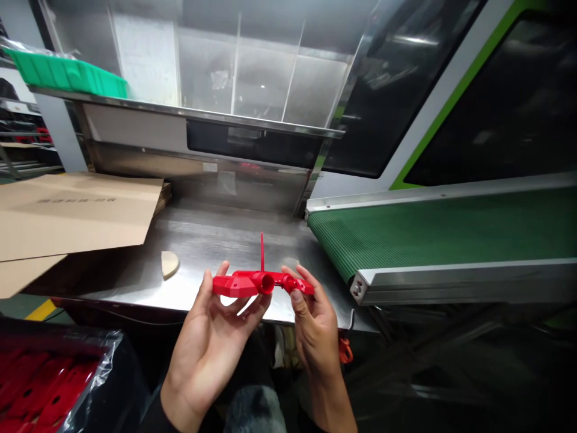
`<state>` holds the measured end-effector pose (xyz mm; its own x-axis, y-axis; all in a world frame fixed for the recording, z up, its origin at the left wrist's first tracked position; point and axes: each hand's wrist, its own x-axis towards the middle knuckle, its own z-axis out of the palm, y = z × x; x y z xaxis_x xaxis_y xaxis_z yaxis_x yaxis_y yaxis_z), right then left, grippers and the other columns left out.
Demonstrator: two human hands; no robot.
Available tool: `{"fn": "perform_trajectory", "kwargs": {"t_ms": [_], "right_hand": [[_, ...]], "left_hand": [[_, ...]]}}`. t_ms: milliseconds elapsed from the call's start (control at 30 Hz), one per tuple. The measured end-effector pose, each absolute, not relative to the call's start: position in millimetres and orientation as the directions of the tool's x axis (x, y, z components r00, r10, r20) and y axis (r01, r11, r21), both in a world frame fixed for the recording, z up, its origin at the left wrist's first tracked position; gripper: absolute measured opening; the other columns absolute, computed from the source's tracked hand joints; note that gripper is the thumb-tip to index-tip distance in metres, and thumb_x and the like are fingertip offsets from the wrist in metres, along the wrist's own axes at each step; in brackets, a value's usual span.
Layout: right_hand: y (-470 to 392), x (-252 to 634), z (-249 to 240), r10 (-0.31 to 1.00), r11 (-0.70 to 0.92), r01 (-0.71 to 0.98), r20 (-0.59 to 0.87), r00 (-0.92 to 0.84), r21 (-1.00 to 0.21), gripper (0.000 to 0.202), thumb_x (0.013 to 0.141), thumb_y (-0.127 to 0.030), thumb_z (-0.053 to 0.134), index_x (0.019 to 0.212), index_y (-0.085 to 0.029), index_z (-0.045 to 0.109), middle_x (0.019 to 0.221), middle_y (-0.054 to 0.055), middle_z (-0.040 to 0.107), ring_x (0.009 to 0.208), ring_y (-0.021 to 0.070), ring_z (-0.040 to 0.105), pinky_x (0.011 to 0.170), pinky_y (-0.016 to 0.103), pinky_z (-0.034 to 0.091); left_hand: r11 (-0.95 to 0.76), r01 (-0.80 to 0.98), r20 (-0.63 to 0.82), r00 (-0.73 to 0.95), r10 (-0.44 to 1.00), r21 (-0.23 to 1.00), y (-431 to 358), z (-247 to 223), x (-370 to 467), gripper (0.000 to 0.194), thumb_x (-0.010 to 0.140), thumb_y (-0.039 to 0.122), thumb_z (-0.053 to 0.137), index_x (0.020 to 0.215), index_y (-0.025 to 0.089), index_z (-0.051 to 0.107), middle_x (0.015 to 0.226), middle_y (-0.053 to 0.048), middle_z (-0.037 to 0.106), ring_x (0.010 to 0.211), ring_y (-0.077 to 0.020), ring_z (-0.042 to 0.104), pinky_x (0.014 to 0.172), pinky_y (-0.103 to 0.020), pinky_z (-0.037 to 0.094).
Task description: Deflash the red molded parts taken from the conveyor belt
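A red moulded plastic part (pixel 256 281) with a thin upright stem is held flat over the front edge of a steel table (pixel 211 246). My left hand (pixel 211 343) grips its left end, palm up, fingers under the piece. The right end is pinched by my right hand (pixel 315 322), thumb on top. Both hands hold the same part between them.
A green conveyor belt (pixel 433 231) runs in from the right, ending beside the table. Flat cardboard (pixel 72 210) lies at the left, with a small tan disc (pixel 169 263) near it. A plastic-lined bin of red parts (pixel 40 385) sits at the lower left. A green tray (pixel 67 73) rests on the machine shelf.
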<state>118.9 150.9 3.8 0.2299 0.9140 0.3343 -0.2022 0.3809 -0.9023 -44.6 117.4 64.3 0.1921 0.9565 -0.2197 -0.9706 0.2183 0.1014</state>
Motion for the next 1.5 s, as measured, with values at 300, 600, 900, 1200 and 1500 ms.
{"fn": "perform_trajectory", "kwargs": {"t_ms": [300,600,900,1200,1500], "right_hand": [[136,120,12,0.893,0.403,-0.151,0.353,0.279,-0.902,0.051,0.08,-0.035,0.072,0.126,-0.027,0.051,0.13,0.009,0.06,0.119,0.0257,0.057,0.107,0.048,0.041],[126,120,15,0.809,0.554,-0.027,0.53,0.253,-0.832,0.033,0.085,-0.024,0.066,0.117,-0.026,0.06,0.127,0.008,0.06,0.117,0.0263,0.057,0.106,0.049,0.041],[112,120,26,0.729,0.647,0.146,0.663,0.168,-0.748,0.029,0.087,-0.016,0.061,0.113,-0.029,0.065,0.124,0.006,0.06,0.118,0.0255,0.055,0.1,0.046,0.046],[107,120,26,0.737,0.634,0.177,0.657,0.159,-0.753,0.034,0.087,-0.016,0.061,0.118,-0.031,0.061,0.129,0.005,0.057,0.123,0.0241,0.052,0.099,0.04,0.046],[102,124,17,0.942,0.302,-0.436,0.195,0.274,-0.848,0.036,0.089,-0.029,0.059,0.125,-0.026,0.057,0.138,0.008,0.053,0.125,0.0239,0.051,0.11,0.044,0.039]], "left_hand": [[0.263,-0.961,-0.281,0.228,0.932,0.091,119,55,-49,0.046,0.092,0.033,0.057,0.134,0.015,0.054,0.115,-0.021,0.062,0.101,-0.0329,0.065,0.087,-0.05,0.057],[0.217,-0.971,-0.379,0.166,0.91,0.096,120,43,-58,0.043,0.093,0.033,0.056,0.126,0.007,0.059,0.112,-0.02,0.07,0.112,-0.0354,0.061,0.083,-0.05,0.06],[0.173,-0.961,-0.444,0.061,0.894,0.217,120,43,-55,0.031,0.097,0.028,0.047,0.103,0.007,0.068,0.1,-0.02,0.074,0.095,-0.035,0.07,0.068,-0.052,0.062],[0.274,-0.91,-0.42,0.128,0.899,0.311,117,27,-55,0.042,0.098,0.022,0.037,0.086,0.008,0.075,0.087,-0.023,0.074,0.076,-0.0354,0.073,0.064,-0.054,0.06],[0.554,-0.823,0.006,0.559,0.829,0.128,122,2,-86,0.048,0.095,0.051,0.04,0.121,0.02,0.067,0.121,-0.015,0.066,0.106,-0.0335,0.064,0.09,-0.048,0.054]]}}
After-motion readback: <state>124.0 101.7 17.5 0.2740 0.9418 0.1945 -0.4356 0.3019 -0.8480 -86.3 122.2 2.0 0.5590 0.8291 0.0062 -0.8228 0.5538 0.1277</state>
